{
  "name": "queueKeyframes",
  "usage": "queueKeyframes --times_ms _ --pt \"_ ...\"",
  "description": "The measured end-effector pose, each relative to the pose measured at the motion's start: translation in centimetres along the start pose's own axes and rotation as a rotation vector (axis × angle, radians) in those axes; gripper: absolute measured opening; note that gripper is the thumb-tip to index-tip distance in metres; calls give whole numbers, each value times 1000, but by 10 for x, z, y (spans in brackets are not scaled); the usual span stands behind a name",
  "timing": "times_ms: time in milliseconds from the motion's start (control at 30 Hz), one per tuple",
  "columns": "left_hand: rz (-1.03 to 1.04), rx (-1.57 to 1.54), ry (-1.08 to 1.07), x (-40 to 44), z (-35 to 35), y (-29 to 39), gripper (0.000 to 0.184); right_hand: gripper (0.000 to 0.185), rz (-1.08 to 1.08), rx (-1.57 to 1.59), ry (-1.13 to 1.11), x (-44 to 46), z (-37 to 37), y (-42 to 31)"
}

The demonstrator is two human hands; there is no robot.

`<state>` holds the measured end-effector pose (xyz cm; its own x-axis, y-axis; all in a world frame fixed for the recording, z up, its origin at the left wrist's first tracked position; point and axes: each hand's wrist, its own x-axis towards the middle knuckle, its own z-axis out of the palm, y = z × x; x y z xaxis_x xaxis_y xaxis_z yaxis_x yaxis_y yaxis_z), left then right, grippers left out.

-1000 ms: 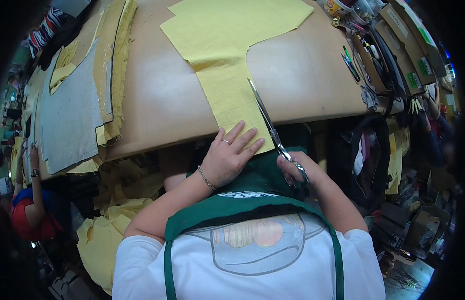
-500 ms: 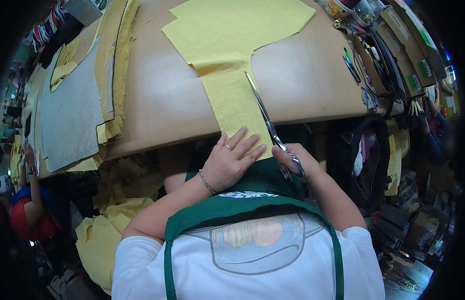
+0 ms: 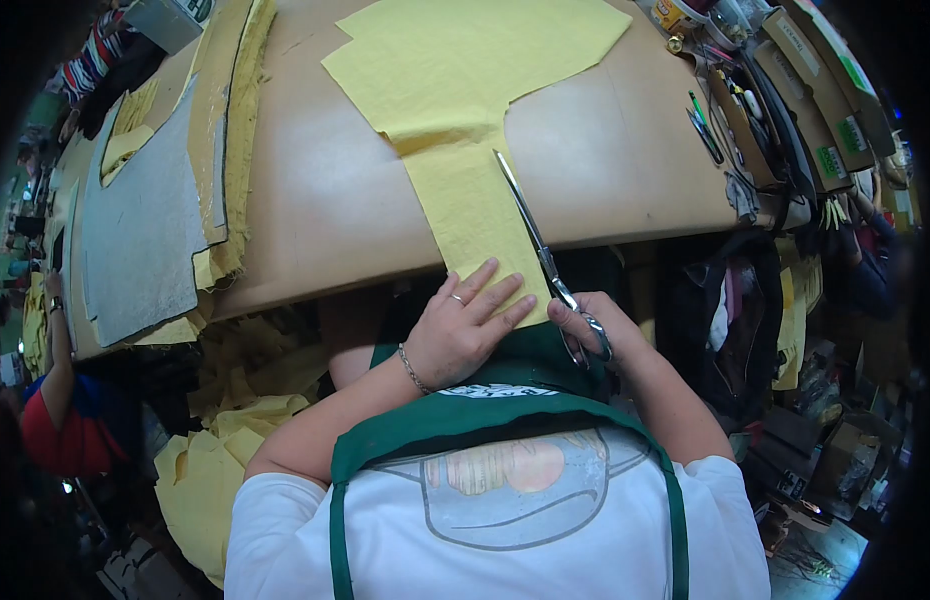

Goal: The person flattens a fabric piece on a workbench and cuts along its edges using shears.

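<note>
A large yellow sheet [image 3: 465, 60] lies on the table, and its narrow strip runs down past the front edge. My left hand [image 3: 460, 330] rests flat on the lower end of this strip, fingers spread, with a ring and a bracelet on. My right hand [image 3: 600, 325] is wrapped round the handles of metal scissors [image 3: 530, 225]. The blades point up and to the left along the strip's right edge, their tip just below the crease. Whether the blades are parted is hard to tell.
Grey and yellow stacked pieces [image 3: 145, 220] lie on the table [image 3: 305, 190] at left. Boxes [image 3: 795, 80], pens and a small pair of snips [image 3: 703, 135] sit at right. Yellow scraps [image 3: 210, 470] hang below. A co-worker in red [image 3: 60, 430] is at far left.
The yellow sheet and my left hand have shifted slightly down and to the right. The scissors moved up-left, then slightly back. The co-worker's arm at far left has moved.
</note>
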<state>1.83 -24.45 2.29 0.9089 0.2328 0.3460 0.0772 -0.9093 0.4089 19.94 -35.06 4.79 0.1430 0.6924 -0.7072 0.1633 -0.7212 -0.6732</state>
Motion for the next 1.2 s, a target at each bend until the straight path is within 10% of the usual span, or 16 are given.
queueKeyframes --times_ms 1200 --pt "-151 -724 130 4 -35 17 35 67 -105 3 -81 13 -15 12"
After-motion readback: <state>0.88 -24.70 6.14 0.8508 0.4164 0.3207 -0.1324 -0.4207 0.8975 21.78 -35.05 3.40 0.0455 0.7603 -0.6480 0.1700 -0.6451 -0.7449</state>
